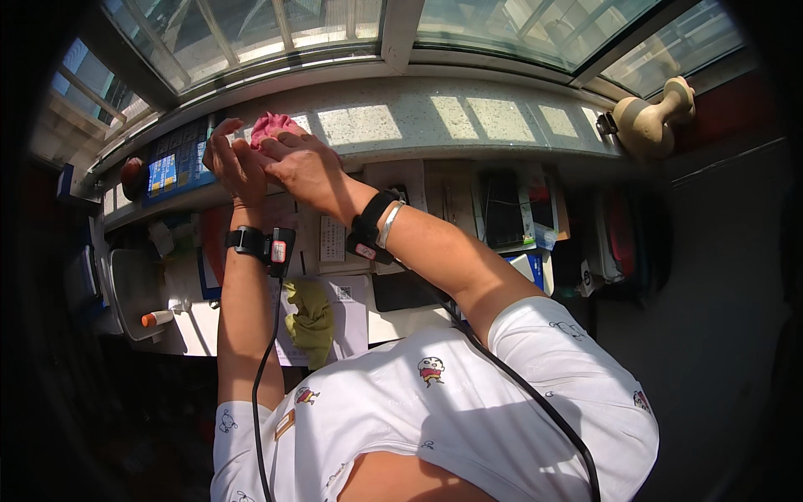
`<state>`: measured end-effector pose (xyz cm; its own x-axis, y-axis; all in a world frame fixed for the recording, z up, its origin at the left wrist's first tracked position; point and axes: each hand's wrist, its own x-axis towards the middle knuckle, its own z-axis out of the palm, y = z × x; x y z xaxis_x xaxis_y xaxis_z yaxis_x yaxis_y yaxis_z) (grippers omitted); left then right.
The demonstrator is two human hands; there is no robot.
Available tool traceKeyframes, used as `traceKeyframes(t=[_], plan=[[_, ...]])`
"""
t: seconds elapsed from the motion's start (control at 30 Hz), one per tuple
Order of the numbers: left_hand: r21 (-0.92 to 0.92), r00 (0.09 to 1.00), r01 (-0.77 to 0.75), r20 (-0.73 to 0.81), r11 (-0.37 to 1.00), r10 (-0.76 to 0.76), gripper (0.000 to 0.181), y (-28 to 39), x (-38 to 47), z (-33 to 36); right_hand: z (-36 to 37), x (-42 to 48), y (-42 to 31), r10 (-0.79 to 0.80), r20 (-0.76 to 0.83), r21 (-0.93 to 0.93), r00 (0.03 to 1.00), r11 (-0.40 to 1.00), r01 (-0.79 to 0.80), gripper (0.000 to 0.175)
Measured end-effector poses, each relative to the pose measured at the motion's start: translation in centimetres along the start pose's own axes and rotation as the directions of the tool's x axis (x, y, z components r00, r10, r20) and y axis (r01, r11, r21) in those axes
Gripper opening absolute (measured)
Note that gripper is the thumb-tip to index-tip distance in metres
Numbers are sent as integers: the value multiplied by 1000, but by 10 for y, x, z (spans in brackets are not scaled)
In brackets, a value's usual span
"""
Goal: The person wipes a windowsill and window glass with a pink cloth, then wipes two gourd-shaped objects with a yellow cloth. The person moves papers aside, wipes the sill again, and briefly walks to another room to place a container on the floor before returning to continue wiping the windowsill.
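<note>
On the speckled stone windowsill (414,122), my right hand (304,164) presses over a crumpled pink cloth (271,125), its fingers bent on the fabric. My left hand (235,164) is raised just left of the cloth, palm turned towards it and fingers apart; it holds nothing that I can see. The heels of the two hands are close together, and whether they touch I cannot tell. A yellow-green cloth (310,320) lies crumpled on a printed sheet (351,314) on the desk below, near my body.
Left on the sill are a blue printed box or packet (175,164) and a dark reddish round object (132,177). A beige vase-like object (646,122) stands at its right end. Papers, books and a dark tray (502,207) cover the desk. A glue stick (157,319) lies lower left. Cables run from both wrists.
</note>
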<state>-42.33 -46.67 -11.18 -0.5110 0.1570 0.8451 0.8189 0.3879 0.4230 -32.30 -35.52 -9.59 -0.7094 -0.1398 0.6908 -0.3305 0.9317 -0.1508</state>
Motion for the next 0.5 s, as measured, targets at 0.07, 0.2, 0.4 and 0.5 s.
traceKeyframes(t=[0.07, 0.2, 0.4, 0.5], plan=[[14, 1000, 18, 18, 1000, -19, 54, -2, 0, 0, -17, -20, 15, -32, -39, 43, 999, 999, 33, 31], [-12, 999, 34, 21, 999, -34, 52, -3, 1, 1, -89, -82, 67, 31, -19, -52, 999, 998, -32, 37], [-12, 999, 18, 29, 1000, -17, 49, -1, 5, 2, -210, -182, 153, 217, -35, -265, 976, 939, -218, 42], [40, 998, 31, 50, 999, -33, 54, 1, 6, 2, -273, -227, 191, 364, -124, -286, 923, 878, -385, 31]])
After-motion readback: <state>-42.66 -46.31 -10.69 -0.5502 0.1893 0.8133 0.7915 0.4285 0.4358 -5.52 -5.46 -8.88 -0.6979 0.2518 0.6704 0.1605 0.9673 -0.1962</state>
